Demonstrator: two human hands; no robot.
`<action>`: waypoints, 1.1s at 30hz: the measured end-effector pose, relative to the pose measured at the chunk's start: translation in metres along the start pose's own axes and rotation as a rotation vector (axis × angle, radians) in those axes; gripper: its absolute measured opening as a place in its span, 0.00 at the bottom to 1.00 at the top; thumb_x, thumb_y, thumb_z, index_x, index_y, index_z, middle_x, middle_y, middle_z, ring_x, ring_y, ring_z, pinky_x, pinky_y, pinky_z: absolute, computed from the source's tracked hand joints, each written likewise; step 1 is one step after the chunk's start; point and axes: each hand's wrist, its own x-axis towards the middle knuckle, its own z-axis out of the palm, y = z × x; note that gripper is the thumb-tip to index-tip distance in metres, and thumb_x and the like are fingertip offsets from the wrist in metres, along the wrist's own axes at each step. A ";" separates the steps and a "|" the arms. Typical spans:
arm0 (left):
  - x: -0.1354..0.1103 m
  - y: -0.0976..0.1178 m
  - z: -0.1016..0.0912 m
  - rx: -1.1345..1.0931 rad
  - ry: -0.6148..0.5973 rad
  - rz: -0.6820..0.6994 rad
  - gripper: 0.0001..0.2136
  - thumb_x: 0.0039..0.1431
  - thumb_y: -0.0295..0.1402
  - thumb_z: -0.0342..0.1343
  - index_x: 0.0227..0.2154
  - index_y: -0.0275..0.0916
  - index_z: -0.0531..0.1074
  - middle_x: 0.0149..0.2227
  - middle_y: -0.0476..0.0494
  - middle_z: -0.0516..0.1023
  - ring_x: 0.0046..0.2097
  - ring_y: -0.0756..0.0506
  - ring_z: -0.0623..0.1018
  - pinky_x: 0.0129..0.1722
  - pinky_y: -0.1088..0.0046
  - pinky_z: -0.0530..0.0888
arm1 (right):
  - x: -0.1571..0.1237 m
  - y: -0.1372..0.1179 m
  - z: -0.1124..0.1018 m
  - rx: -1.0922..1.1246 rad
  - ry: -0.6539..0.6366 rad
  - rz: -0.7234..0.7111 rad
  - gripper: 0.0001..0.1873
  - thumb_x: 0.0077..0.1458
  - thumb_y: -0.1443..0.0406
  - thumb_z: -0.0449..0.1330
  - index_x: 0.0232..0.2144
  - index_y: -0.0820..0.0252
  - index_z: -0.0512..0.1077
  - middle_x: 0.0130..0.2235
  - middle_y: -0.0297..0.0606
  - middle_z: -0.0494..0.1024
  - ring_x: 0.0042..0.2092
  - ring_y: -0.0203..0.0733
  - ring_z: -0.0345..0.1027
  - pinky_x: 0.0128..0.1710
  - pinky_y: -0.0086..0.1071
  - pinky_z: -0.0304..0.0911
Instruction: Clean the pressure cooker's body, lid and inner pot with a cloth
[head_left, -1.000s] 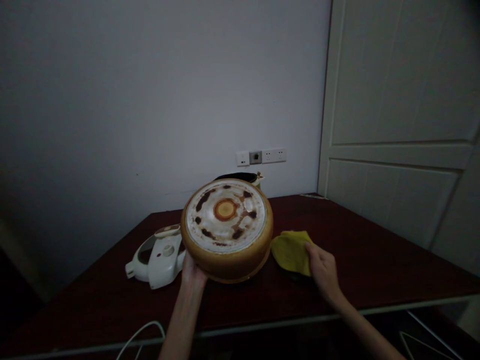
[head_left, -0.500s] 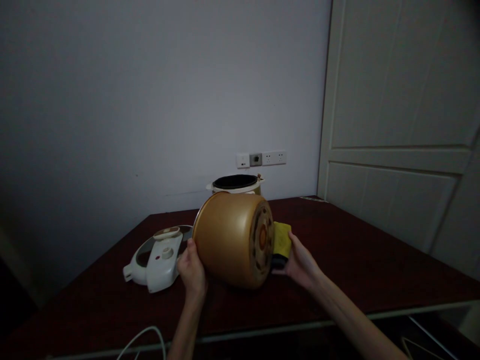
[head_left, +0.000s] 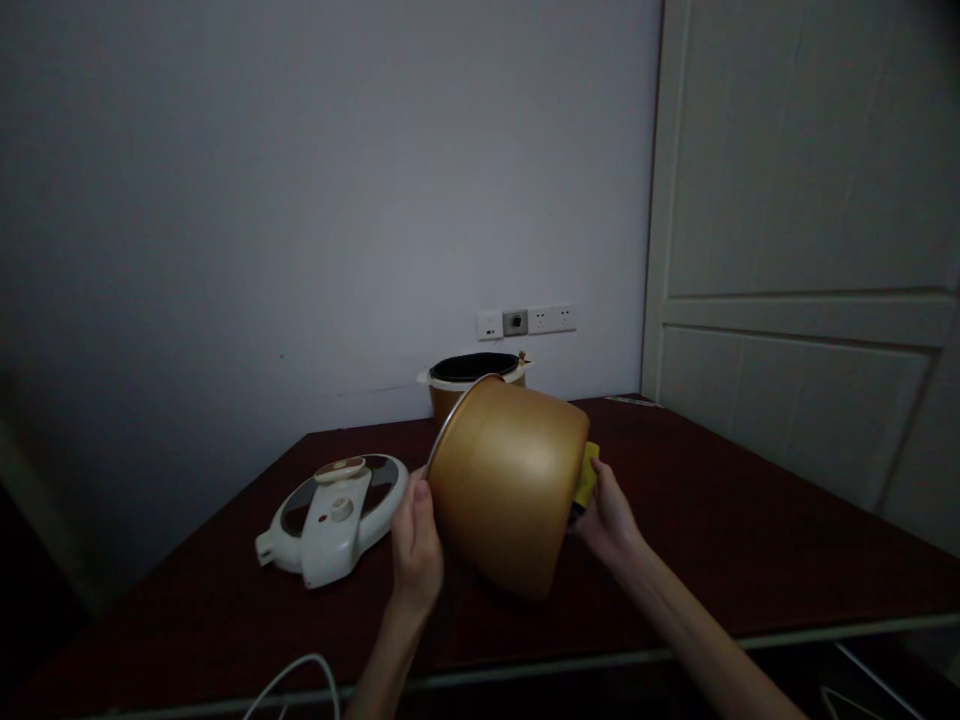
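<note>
A golden cooker inner pot point(head_left: 510, 480) is tipped on its side in the air above the dark red table, its silvery rim facing left and its base facing right. My left hand point(head_left: 417, 555) grips the rim edge, thumb on the outer wall and the other fingers partly hidden. At the base, my right hand point(head_left: 609, 515) holds a yellow sponge point(head_left: 587, 475) with a dark lower part, close against the pot's bottom. Whether the sponge touches the metal cannot be seen, since the pot wall covers that side.
A white cooker lid point(head_left: 336, 525) with a knob lies on the table point(head_left: 720, 520) at left. The cooker body point(head_left: 444, 400) with its dark opening stands behind the pot. Sockets point(head_left: 551, 319) sit on the back wall. A white cable point(head_left: 300, 662) loops at the front edge.
The pot has shifted right and turned, so its base no longer faces me and more side wall shows. My left hand moved right with it; the sponge is now partly behind the pot.
</note>
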 end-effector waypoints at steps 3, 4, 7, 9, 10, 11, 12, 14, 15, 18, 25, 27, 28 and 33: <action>0.001 0.001 0.004 0.061 -0.016 -0.069 0.13 0.58 0.40 0.53 0.28 0.35 0.75 0.28 0.46 0.74 0.33 0.48 0.70 0.33 0.79 0.67 | 0.007 -0.003 0.003 -0.028 0.001 -0.138 0.13 0.55 0.56 0.49 0.31 0.54 0.69 0.25 0.32 0.78 0.26 0.42 0.71 0.30 0.36 0.65; 0.002 0.002 0.004 0.062 -0.032 -0.098 0.14 0.58 0.41 0.53 0.26 0.35 0.74 0.25 0.47 0.73 0.30 0.48 0.69 0.30 0.79 0.66 | 0.009 -0.004 0.004 -0.026 -0.004 -0.174 0.12 0.54 0.56 0.50 0.31 0.54 0.69 0.26 0.32 0.78 0.27 0.42 0.72 0.30 0.35 0.65; 0.003 0.007 0.003 0.004 -0.004 -0.157 0.12 0.57 0.39 0.55 0.27 0.35 0.75 0.26 0.47 0.74 0.31 0.48 0.71 0.31 0.79 0.67 | 0.014 -0.010 0.008 -0.036 -0.031 -0.260 0.11 0.53 0.58 0.52 0.32 0.55 0.70 0.29 0.32 0.79 0.31 0.42 0.73 0.30 0.33 0.66; 0.004 0.009 0.003 -0.059 0.064 -0.151 0.06 0.54 0.34 0.58 0.31 0.37 0.75 0.31 0.47 0.76 0.37 0.46 0.73 0.35 0.79 0.68 | 0.017 -0.015 0.011 -0.064 -0.038 -0.314 0.11 0.53 0.57 0.53 0.33 0.55 0.70 0.30 0.32 0.80 0.32 0.42 0.73 0.29 0.33 0.67; 0.005 0.009 0.002 -0.084 0.095 -0.142 0.06 0.53 0.33 0.59 0.33 0.38 0.75 0.32 0.47 0.76 0.39 0.46 0.73 0.37 0.79 0.68 | 0.019 -0.017 0.013 -0.078 -0.040 -0.340 0.11 0.52 0.57 0.53 0.34 0.56 0.70 0.31 0.32 0.80 0.33 0.42 0.73 0.30 0.33 0.67; 0.005 0.009 0.002 -0.097 0.113 -0.136 0.06 0.52 0.33 0.60 0.34 0.39 0.75 0.33 0.48 0.77 0.39 0.46 0.73 0.37 0.79 0.68 | 0.020 -0.019 0.015 -0.092 -0.044 -0.366 0.12 0.52 0.57 0.53 0.34 0.56 0.71 0.31 0.32 0.80 0.34 0.42 0.73 0.30 0.32 0.67; 0.006 0.009 0.002 -0.097 0.116 -0.136 0.07 0.52 0.34 0.60 0.34 0.39 0.75 0.32 0.48 0.77 0.39 0.46 0.73 0.37 0.78 0.69 | 0.021 -0.021 0.017 -0.106 -0.050 -0.392 0.12 0.52 0.56 0.54 0.34 0.56 0.71 0.31 0.32 0.80 0.34 0.42 0.73 0.30 0.32 0.67; 0.007 0.009 0.002 -0.063 0.093 -0.165 0.10 0.52 0.38 0.60 0.34 0.37 0.75 0.31 0.47 0.77 0.36 0.46 0.74 0.35 0.77 0.69 | 0.022 -0.024 0.022 -0.131 -0.061 -0.441 0.13 0.51 0.55 0.55 0.34 0.56 0.71 0.31 0.32 0.79 0.34 0.41 0.72 0.30 0.31 0.66; 0.007 0.010 0.003 -0.037 0.076 -0.186 0.13 0.53 0.41 0.59 0.33 0.35 0.75 0.30 0.47 0.77 0.35 0.46 0.73 0.35 0.76 0.69 | 0.022 -0.025 0.024 -0.138 -0.062 -0.460 0.13 0.51 0.55 0.55 0.34 0.56 0.71 0.31 0.32 0.79 0.34 0.41 0.72 0.30 0.31 0.66; 0.007 0.012 0.002 0.023 0.088 -0.237 0.19 0.52 0.47 0.57 0.32 0.33 0.76 0.30 0.45 0.77 0.34 0.46 0.74 0.33 0.75 0.69 | 0.023 -0.028 0.030 -0.132 -0.062 -0.488 0.13 0.50 0.55 0.56 0.32 0.56 0.70 0.28 0.30 0.77 0.31 0.39 0.70 0.30 0.29 0.65; 0.007 0.014 -0.006 -0.005 0.268 -0.214 0.12 0.52 0.39 0.59 0.34 0.35 0.76 0.39 0.44 0.78 0.43 0.45 0.74 0.41 0.75 0.69 | 0.030 -0.031 0.030 -0.252 -0.031 -0.571 0.15 0.45 0.52 0.58 0.27 0.58 0.70 0.25 0.30 0.75 0.28 0.38 0.66 0.26 0.28 0.61; 0.005 0.015 -0.007 0.005 0.271 -0.214 0.13 0.51 0.41 0.59 0.33 0.35 0.76 0.36 0.44 0.78 0.40 0.45 0.74 0.38 0.75 0.70 | 0.032 -0.030 0.029 -0.318 -0.029 -0.619 0.15 0.46 0.52 0.58 0.26 0.58 0.71 0.25 0.31 0.76 0.29 0.39 0.67 0.27 0.29 0.61; 0.005 0.016 -0.007 0.011 0.241 -0.223 0.15 0.50 0.43 0.59 0.32 0.34 0.76 0.34 0.44 0.78 0.37 0.45 0.74 0.35 0.74 0.70 | 0.032 -0.029 0.029 -0.343 -0.034 -0.642 0.16 0.46 0.52 0.58 0.26 0.58 0.72 0.27 0.32 0.76 0.31 0.40 0.68 0.28 0.29 0.62; -0.002 0.018 -0.012 0.073 0.070 -0.201 0.21 0.48 0.51 0.58 0.27 0.34 0.75 0.25 0.46 0.74 0.30 0.47 0.71 0.29 0.75 0.68 | 0.036 -0.031 0.033 -0.369 -0.151 -0.712 0.17 0.49 0.52 0.57 0.33 0.57 0.75 0.37 0.33 0.79 0.42 0.43 0.70 0.40 0.31 0.65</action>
